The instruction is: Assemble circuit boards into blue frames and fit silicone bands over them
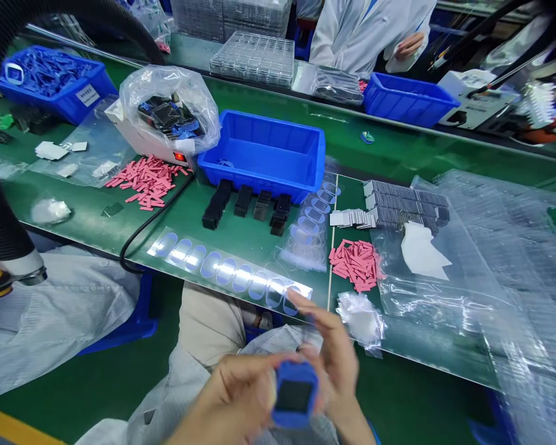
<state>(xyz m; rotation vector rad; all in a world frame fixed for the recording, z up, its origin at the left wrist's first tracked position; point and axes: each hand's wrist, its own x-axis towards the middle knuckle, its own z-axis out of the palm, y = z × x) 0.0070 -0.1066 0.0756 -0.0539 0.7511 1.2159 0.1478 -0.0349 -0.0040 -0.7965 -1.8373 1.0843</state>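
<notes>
My left hand [241, 395] pinches a small blue frame piece [294, 420] with a dark square in its middle, held low above my lap. Just to its right is my right hand [336, 352], blurred, with fingers stretched apart toward the table edge. Its lower part lies right beside the blue frame piece; whether it touches is hard to tell. Beyond the fingertips a clear strip of oval film stickers [227, 270] lies along the front edge of the green table. Small clear plastic films [361, 318] are heaped to the right of that hand.
A blue bin [269, 151] stands mid-table, with black pieces [217, 204] before it. Pink strips lie in a left pile [146, 179] and a right pile [356, 264]. Grey-white pads [405, 201] and clear plastic sheeting [514, 259] cover the right. A co-worker [370, 37] sits opposite.
</notes>
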